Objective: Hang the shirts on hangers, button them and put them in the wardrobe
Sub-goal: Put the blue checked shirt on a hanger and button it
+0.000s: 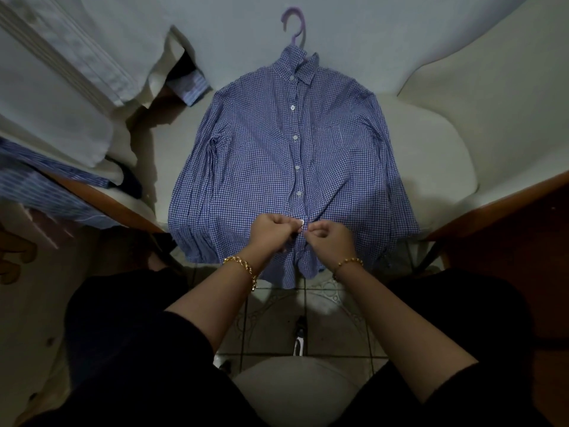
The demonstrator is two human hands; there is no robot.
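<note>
Down at lower centre of the frame, both hands are meeting on the blue checked shirt [261, 149]: the left hand [272, 231] is pinching the placket in a narrow grip, and the right hand [331, 241] is pinching the cloth just beside it. That shirt is lying flat on the cream bed [431, 155], filling mid-frame, with the purple hanger [303, 21] poking out at top centre. A striped shirt [46, 183] is sitting at the left edge.

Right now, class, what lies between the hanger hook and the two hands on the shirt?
In the head view: the collar of the checked shirt, then five white buttons down its front.
</note>
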